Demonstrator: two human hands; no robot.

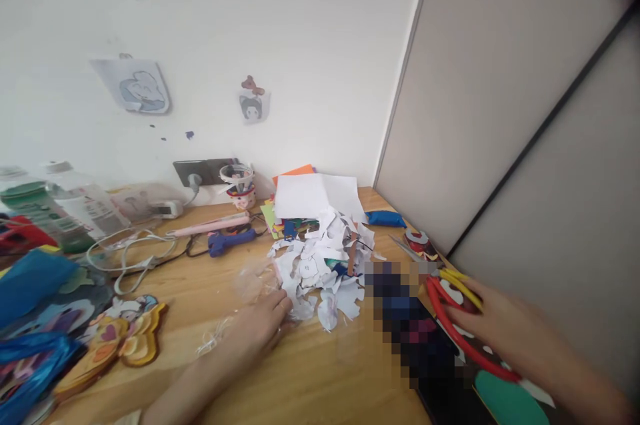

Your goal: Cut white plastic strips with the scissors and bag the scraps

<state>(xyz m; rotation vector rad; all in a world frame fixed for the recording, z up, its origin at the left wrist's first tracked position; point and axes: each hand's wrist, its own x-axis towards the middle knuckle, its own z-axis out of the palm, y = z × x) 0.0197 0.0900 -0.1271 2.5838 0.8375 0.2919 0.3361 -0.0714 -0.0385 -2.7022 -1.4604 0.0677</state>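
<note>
My left hand [257, 325] rests palm down on the wooden table, fingers stretched towards the near left edge of a heap of cut white paper scraps [300, 272]. It holds nothing that I can see, and its outline is a little blurred. At the right, my right hand [487, 318] is closed around the yellow and red handles of a pair of scissors [467, 288]. Their metal blades point away to the upper left. A dark, pixelated object [425, 352] lies between the heap and my right hand.
White sheets [317, 195] lie behind the scraps, beside a pen cup [243, 188]. Cables, a pink styling iron [215, 224] and a blue tool [231, 242] lie left. Plastic bottles [83, 202] and yellow cut-outs [143, 338] occupy the far left. A grey panel [500, 78] bounds the right.
</note>
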